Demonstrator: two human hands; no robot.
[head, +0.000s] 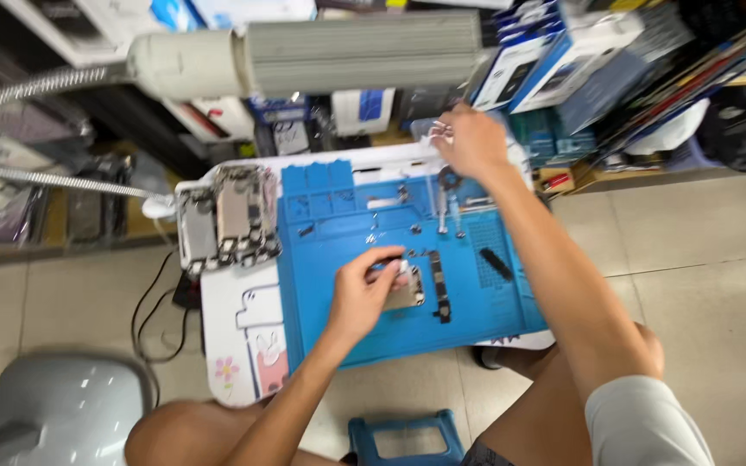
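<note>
Head cam looks down on our little repair table (226, 345), going left to right. At the mat's left edge two stripped phone shells (228, 217) lie side by side, touching. Then the blue mat (338, 319) covers most of the table. Near its front middle our left hand (364, 293) has its fingers pinched together on a small metal plate (406, 292), which rests flat on the mat. Just right of it lies a dark narrow board (439, 289), close beside the plate. That plate looks thin, light and bendy, probably sharp-edged too, so we'd grip it by the rim, not the face. Further right, at the mat's back edge, our right hand (470, 142) reaches up with fingers curled on something small and pale; too blurred to tell what it is. Tweezers (442, 211) sit below it.
</note>
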